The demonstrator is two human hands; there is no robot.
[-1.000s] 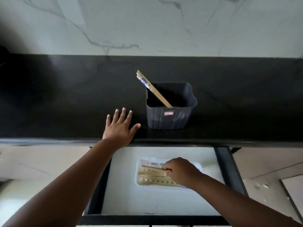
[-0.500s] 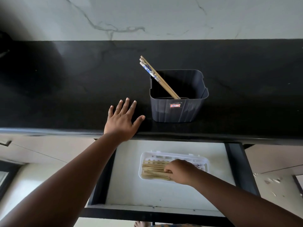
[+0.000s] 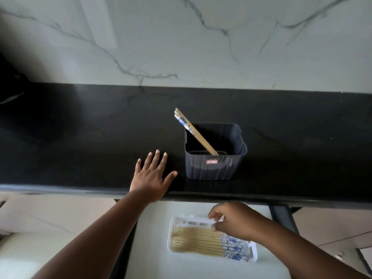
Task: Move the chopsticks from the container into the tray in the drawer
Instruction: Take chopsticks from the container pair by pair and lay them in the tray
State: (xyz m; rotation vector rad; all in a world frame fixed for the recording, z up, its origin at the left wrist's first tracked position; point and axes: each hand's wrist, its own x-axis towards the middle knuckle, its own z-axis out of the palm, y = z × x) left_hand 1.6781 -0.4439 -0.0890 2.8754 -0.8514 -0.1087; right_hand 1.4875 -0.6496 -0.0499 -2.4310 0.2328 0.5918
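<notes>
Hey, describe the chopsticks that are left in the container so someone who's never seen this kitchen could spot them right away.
Start at the long black stone countertop under the white marble wall. On it stands a dark grey square plastic container, and out of it lean the few remaining wooden chopsticks with blue-patterned tops, tilted up to the left. Unlike the chopsticks lying flat in the white plastic tray in the drawer below, these stand slanted.

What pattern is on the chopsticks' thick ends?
Blue-and-white print on the chopsticks, head view.

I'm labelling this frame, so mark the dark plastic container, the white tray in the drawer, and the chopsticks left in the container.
dark plastic container (image 3: 213, 168): head view, front ribbed wall.
white tray (image 3: 254, 253): head view, right end rim.
chopsticks left in the container (image 3: 198, 134): head view, mid-shaft of the leaning wooden sticks.
</notes>
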